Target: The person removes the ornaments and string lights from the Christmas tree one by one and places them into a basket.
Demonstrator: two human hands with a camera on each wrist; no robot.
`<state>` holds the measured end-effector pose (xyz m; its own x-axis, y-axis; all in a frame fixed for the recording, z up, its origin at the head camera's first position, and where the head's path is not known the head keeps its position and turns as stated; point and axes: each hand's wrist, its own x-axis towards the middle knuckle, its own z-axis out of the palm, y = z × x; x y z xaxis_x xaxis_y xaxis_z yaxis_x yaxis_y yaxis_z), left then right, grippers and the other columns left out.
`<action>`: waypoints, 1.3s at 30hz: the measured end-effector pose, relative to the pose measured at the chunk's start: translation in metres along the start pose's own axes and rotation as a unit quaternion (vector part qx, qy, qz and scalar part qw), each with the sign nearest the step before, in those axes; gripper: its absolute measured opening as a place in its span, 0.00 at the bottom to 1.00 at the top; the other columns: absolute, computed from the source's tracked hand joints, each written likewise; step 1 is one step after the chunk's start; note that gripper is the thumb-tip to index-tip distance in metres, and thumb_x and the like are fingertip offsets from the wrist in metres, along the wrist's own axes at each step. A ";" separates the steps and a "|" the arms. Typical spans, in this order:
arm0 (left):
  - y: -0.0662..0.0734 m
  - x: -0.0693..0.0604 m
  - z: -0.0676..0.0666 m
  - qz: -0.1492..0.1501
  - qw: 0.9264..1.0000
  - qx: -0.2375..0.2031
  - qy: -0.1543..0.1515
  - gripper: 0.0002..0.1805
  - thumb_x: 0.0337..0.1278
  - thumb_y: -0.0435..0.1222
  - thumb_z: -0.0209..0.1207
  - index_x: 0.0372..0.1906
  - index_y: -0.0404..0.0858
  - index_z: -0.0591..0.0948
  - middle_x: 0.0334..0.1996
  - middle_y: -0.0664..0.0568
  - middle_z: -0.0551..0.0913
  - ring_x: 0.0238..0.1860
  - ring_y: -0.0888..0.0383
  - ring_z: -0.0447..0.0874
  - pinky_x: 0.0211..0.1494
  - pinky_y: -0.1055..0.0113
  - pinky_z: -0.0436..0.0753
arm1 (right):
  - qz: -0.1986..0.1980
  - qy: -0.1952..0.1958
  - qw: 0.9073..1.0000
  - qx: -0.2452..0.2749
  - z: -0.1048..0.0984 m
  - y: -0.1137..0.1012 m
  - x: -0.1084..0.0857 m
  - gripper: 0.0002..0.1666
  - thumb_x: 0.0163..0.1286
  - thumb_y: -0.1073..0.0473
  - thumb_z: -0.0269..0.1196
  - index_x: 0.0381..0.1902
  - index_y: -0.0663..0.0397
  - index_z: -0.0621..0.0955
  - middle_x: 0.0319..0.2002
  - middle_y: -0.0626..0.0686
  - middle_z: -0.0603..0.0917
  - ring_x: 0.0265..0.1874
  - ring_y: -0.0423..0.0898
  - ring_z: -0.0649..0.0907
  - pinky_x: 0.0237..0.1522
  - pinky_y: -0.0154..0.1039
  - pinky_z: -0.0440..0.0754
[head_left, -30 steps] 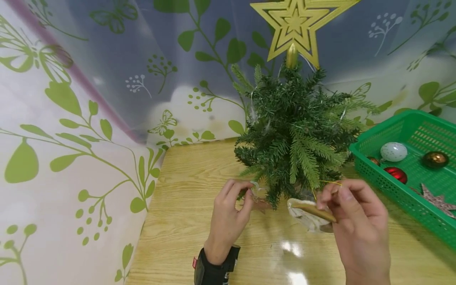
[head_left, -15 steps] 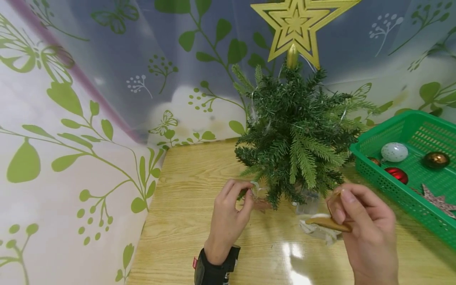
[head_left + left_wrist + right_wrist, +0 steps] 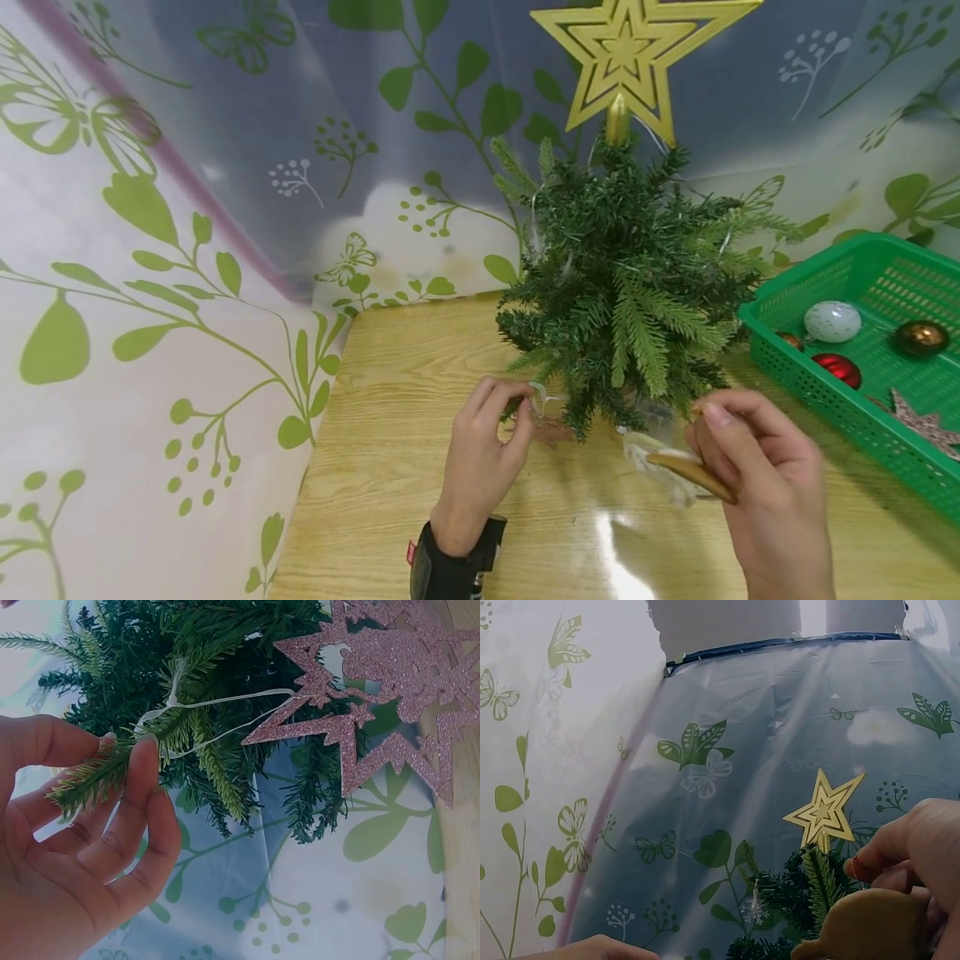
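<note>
In the left wrist view my left hand (image 3: 97,855) pinches a green branch tip (image 3: 90,784) of the small Christmas tree (image 3: 622,275) between thumb and index finger. A white string (image 3: 232,698) loops over that branch, just past the fingertips, and leads to a pink glitter snowflake-like star ornament (image 3: 409,697). To the right, in front of the tree, my right hand (image 3: 772,475) pinches a thin cord at its fingertips. Below the fingers hangs a flat tan-and-white ornament (image 3: 693,475), seen edge-on; its exact kind is unclear. Its plain tan side (image 3: 874,930) shows in the right wrist view.
A gold star (image 3: 621,54) tops the tree. At right stands a green plastic basket (image 3: 787,367) holding a white ball (image 3: 832,322), a red ball (image 3: 838,370), brown balls and a glitter star (image 3: 926,423). Leaf-printed curtains surround the wooden table (image 3: 390,467).
My right hand has moved slightly right and down with the tan ornament, which has swung and turned. The yellow cord, earlier stretched out, now barely shows. My left hand has stayed in place.
</note>
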<state>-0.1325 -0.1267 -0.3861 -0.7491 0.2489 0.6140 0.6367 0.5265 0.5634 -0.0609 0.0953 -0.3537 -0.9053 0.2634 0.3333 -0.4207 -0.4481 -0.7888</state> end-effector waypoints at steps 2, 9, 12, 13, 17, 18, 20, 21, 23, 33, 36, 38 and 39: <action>0.000 0.000 0.000 0.001 1.000 0.002 0.000 0.07 0.63 0.28 0.56 0.43 0.36 0.82 0.38 0.52 0.79 0.36 0.61 0.79 0.36 0.70 0.78 | 0.017 0.019 0.999 -0.022 0.002 -0.001 -0.001 0.15 0.73 0.77 0.46 0.39 0.66 0.80 0.14 0.50 0.60 0.13 0.44 0.56 0.23 0.32 0.70; 0.000 -0.001 -0.001 -0.002 1.000 0.000 -0.001 0.07 0.63 0.28 0.56 0.42 0.35 0.82 0.38 0.52 0.79 0.35 0.61 0.79 0.34 0.70 0.77 | 0.010 -0.001 1.000 -0.011 0.002 0.004 0.000 0.15 0.73 0.77 0.43 0.40 0.68 0.78 0.23 0.52 0.75 0.21 0.45 0.72 0.27 0.34 0.71; -0.001 -0.001 0.000 -0.001 1.000 0.001 0.001 0.07 0.63 0.28 0.56 0.42 0.35 0.82 0.38 0.52 0.79 0.35 0.61 0.79 0.34 0.71 0.77 | 0.004 -0.017 1.000 -0.008 0.001 0.004 0.000 0.14 0.75 0.75 0.42 0.38 0.68 0.76 0.29 0.56 0.81 0.30 0.48 0.80 0.42 0.37 0.77; -0.001 -0.001 0.000 0.000 1.000 0.001 0.001 0.07 0.62 0.27 0.56 0.42 0.35 0.82 0.38 0.52 0.79 0.34 0.61 0.78 0.33 0.71 0.76 | 0.000 -0.027 1.000 -0.005 0.001 0.004 0.000 0.14 0.75 0.76 0.41 0.38 0.70 0.76 0.31 0.58 0.82 0.33 0.50 0.81 0.47 0.38 0.76; -0.002 -0.001 0.000 0.003 1.000 0.005 0.001 0.07 0.62 0.27 0.57 0.41 0.35 0.82 0.38 0.52 0.79 0.34 0.62 0.78 0.32 0.70 0.76 | 0.007 -0.032 0.998 -0.048 0.003 0.001 0.001 0.14 0.76 0.74 0.41 0.36 0.71 0.75 0.39 0.59 0.84 0.44 0.52 0.82 0.54 0.41 0.75; -0.001 -0.001 0.000 0.003 1.000 0.006 0.000 0.07 0.62 0.27 0.57 0.41 0.36 0.82 0.38 0.52 0.79 0.34 0.62 0.78 0.32 0.70 0.76 | 0.010 -0.032 0.998 -0.052 0.003 0.001 0.002 0.14 0.76 0.74 0.42 0.36 0.71 0.75 0.42 0.59 0.84 0.47 0.53 0.81 0.54 0.41 0.75; -0.002 -0.001 0.001 0.000 1.000 0.007 -0.003 0.06 0.63 0.28 0.57 0.41 0.36 0.82 0.38 0.52 0.79 0.33 0.61 0.78 0.32 0.70 0.76 | 0.012 -0.037 0.998 -0.042 0.002 0.003 0.002 0.13 0.75 0.75 0.42 0.36 0.73 0.75 0.46 0.61 0.83 0.50 0.54 0.79 0.54 0.40 0.75; -0.001 -0.001 0.000 -0.002 1.000 0.008 -0.005 0.06 0.63 0.28 0.57 0.41 0.36 0.83 0.37 0.52 0.79 0.34 0.61 0.78 0.32 0.70 0.76 | 0.014 -0.034 0.999 -0.040 0.002 0.003 0.002 0.13 0.74 0.75 0.43 0.37 0.71 0.76 0.47 0.62 0.82 0.52 0.53 0.78 0.54 0.40 0.75; -0.001 -0.001 0.000 -0.004 1.000 0.010 -0.006 0.06 0.64 0.28 0.57 0.41 0.36 0.83 0.37 0.52 0.79 0.34 0.61 0.77 0.32 0.70 0.76 | 0.014 -0.040 0.999 -0.025 0.001 0.005 0.003 0.12 0.74 0.77 0.43 0.39 0.73 0.75 0.51 0.64 0.79 0.53 0.53 0.78 0.54 0.38 0.76; -0.003 0.000 0.000 -0.005 1.000 0.007 -0.013 0.07 0.64 0.28 0.56 0.42 0.37 0.82 0.38 0.52 0.78 0.35 0.62 0.78 0.34 0.70 0.78 | 0.022 -0.074 0.995 -0.063 0.003 0.002 0.004 0.20 0.73 0.76 0.46 0.61 0.69 0.70 0.45 0.56 0.84 0.41 0.47 0.83 0.48 0.35 0.78; -0.003 0.000 0.000 -0.007 1.000 0.004 -0.014 0.07 0.65 0.29 0.55 0.42 0.36 0.82 0.38 0.52 0.78 0.36 0.62 0.78 0.35 0.69 0.79 | 0.022 -0.061 0.996 -0.056 0.004 0.003 0.005 0.20 0.74 0.75 0.47 0.61 0.71 0.71 0.40 0.57 0.85 0.37 0.47 0.82 0.40 0.34 0.79; -0.003 0.000 0.000 -0.007 1.000 0.002 -0.014 0.07 0.65 0.29 0.55 0.42 0.36 0.82 0.38 0.52 0.78 0.36 0.62 0.78 0.35 0.67 0.79 | 0.026 -0.052 0.996 -0.061 0.004 0.002 0.006 0.20 0.74 0.73 0.48 0.62 0.71 0.70 0.38 0.56 0.85 0.36 0.46 0.81 0.38 0.33 0.78; -0.003 -0.001 0.000 -0.006 1.000 0.002 -0.013 0.07 0.65 0.29 0.55 0.42 0.36 0.82 0.38 0.52 0.78 0.36 0.62 0.78 0.35 0.67 0.79 | 0.029 -0.048 0.997 -0.060 0.004 0.002 0.006 0.20 0.75 0.72 0.48 0.62 0.72 0.70 0.37 0.56 0.85 0.35 0.46 0.80 0.37 0.33 0.78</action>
<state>-0.1337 -0.1287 -0.3878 -0.7610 0.2628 0.5932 0.6270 0.5326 0.5684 -0.0670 0.0929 -0.3513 -0.9318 0.1540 0.3286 -0.3625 -0.3528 -0.8626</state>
